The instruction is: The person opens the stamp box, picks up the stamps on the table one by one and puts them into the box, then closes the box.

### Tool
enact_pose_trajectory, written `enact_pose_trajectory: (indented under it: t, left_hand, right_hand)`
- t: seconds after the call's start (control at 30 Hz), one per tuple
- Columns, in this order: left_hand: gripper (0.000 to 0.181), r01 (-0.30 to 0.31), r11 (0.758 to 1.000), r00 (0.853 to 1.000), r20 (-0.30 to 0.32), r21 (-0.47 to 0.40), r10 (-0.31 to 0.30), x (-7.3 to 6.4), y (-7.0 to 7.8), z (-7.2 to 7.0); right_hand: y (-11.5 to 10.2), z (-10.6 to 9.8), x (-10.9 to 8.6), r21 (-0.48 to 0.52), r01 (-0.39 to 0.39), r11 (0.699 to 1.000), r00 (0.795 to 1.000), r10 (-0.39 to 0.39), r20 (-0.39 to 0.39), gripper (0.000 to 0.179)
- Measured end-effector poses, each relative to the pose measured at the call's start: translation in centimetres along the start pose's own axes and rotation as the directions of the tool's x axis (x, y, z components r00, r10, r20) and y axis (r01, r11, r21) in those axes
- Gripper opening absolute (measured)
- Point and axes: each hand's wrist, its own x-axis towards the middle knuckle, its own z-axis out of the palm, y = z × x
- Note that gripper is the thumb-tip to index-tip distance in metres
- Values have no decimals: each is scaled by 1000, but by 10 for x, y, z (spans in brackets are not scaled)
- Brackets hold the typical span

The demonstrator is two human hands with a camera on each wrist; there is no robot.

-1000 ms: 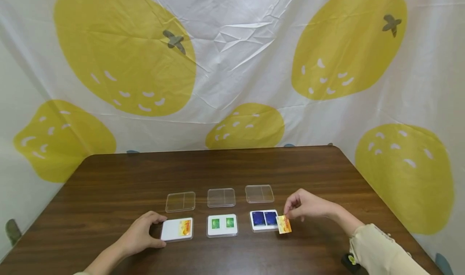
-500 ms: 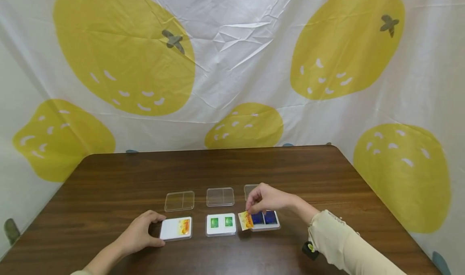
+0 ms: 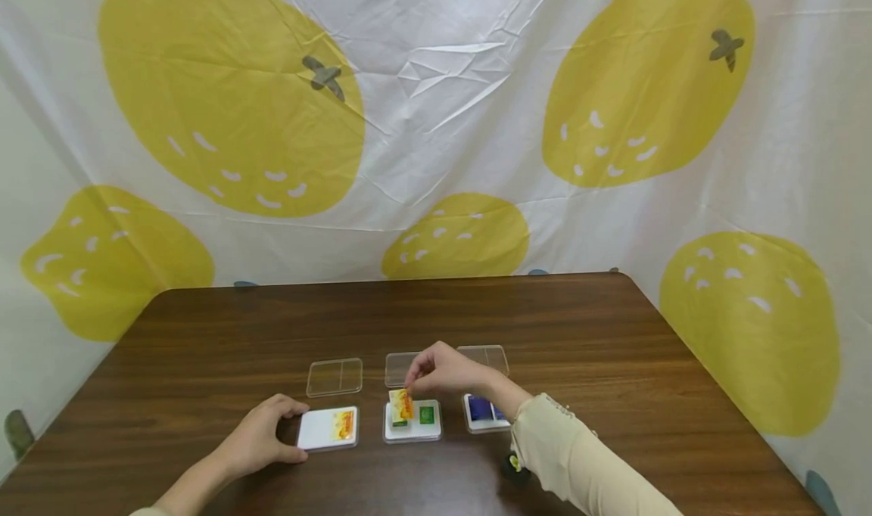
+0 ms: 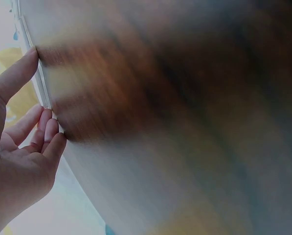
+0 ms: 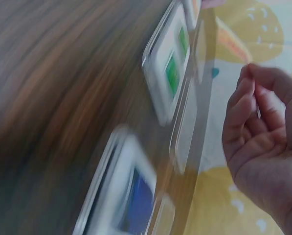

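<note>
My left hand (image 3: 262, 436) grips the left end of a flat clear case (image 3: 327, 429), thumb at the near corner and fingers at the far one. That case has a white inside with a yellow-orange card on its right half. Between thumb and fingertips, my right hand (image 3: 450, 368) pinches a small yellow-orange card (image 3: 400, 405). In the head view this card overlaps the left half of the middle case (image 3: 412, 433), partly covering one green card; the other green card (image 3: 427, 415) shows at right. In the right wrist view the held card (image 5: 232, 40) is raised past my fingertips.
A right case holds dark blue cards (image 3: 480, 408), partly hidden by my right forearm. Clear lids lie in a row behind the cases, the left lid (image 3: 334, 377) in full view. A lemon-print cloth (image 3: 450, 122) hangs beyond the brown table (image 3: 272, 319).
My right hand has carried the yellow-orange card leftward, from the right side of the blue-card case to over the middle case. My left hand stays at the left case.
</note>
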Motion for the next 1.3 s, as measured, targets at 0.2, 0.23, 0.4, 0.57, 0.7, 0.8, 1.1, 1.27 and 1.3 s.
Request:
enact_pose_trajectory:
  t: [0.2, 0.23, 0.4, 0.57, 0.7, 0.8, 1.1, 1.27, 1.3]
  left_hand:
    - [60, -3, 1000, 1000, -6, 5, 3, 0, 1, 0]
    - [60, 0, 1000, 1000, -7, 5, 1, 0, 2, 0]
    - [59, -4, 1000, 1000, -9, 6, 4, 0, 2, -1]
    - [59, -28, 1000, 1000, -4, 0, 28, 1, 1, -2]
    - [58, -49, 999, 999, 3, 1, 49, 0, 0, -2]
    - [59, -41, 999, 999, 7, -9, 41, 0, 0, -2]
    - [60, -21, 999, 1000, 13, -35, 22, 0, -2, -1]
    - [59, -23, 999, 1000, 10, -37, 23, 0, -2, -1]
    - [59, -25, 999, 1000, 10, -37, 25, 0, -2, -1]
  right_hand:
    - [-11, 27, 20, 40, -27, 999, 999, 28, -27, 6]
    - [-13, 31, 23, 33, -31, 999, 999, 32, -29, 5]
    - [-23, 50, 35, 41, -38, 998, 998, 40, -58, 4]
    - [-29, 69, 48, 62, -61, 996, 989, 69, -133, 5]
    - [-32, 83, 56, 71, -93, 993, 976, 104, -189, 4]
    - [-33, 93, 60, 68, -97, 993, 972, 109, -207, 4]
    - [-24, 105, 69, -68, -71, 995, 970, 53, -237, 4]
    - [-23, 106, 69, -163, -59, 985, 970, 17, -243, 4]
    - [-23, 106, 69, -175, -58, 983, 969, 14, -245, 3]
